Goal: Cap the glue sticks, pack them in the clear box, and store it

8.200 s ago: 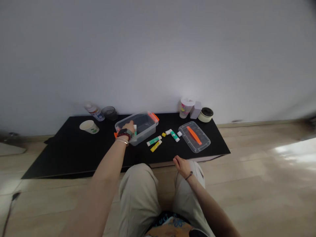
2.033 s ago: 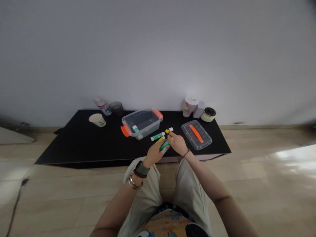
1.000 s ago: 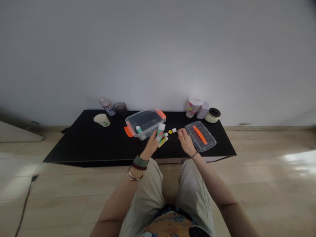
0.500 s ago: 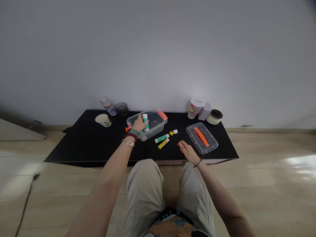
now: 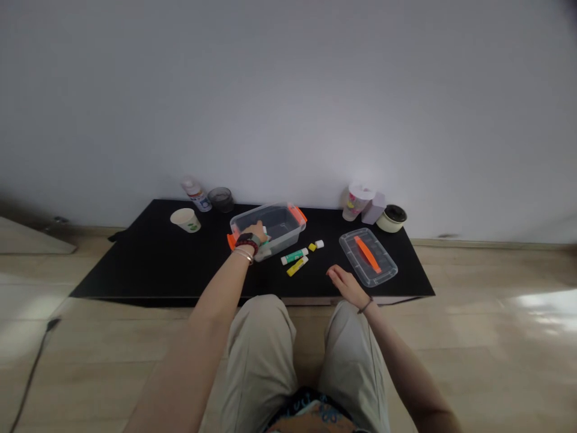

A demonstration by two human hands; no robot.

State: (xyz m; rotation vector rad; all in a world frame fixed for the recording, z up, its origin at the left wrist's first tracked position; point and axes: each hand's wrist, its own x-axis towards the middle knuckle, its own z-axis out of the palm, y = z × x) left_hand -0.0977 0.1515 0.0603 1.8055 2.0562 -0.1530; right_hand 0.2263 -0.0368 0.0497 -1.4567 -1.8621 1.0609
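My left hand [image 5: 255,231] reaches down into a clear plastic box [image 5: 288,240] with orange latches. Its fingers are closed on a green and white glue stick [image 5: 265,236], mostly hidden behind the hand. In front of the box lie another green glue stick [image 5: 294,257] and a yellow glue stick [image 5: 297,266], with a yellow cap [image 5: 312,247] and a white cap [image 5: 320,244] beside them. My right hand [image 5: 346,282] hovers or rests by the table's front edge, fingers curled together with nothing visible in them. Right of it lies the clear lid [image 5: 383,264] with an orange handle.
On the left of the black table [image 5: 135,258] stand a paper cup [image 5: 186,221], a spray bottle [image 5: 197,196] and a dark glass bowl [image 5: 220,200]. At the back right are a lidded plastic cup [image 5: 355,203], a pale box [image 5: 374,208] and a cream pot [image 5: 391,219].
My left hand has lowered the glue stick further into the box, so less of it shows. My right hand has barely moved. The view has shifted slightly.
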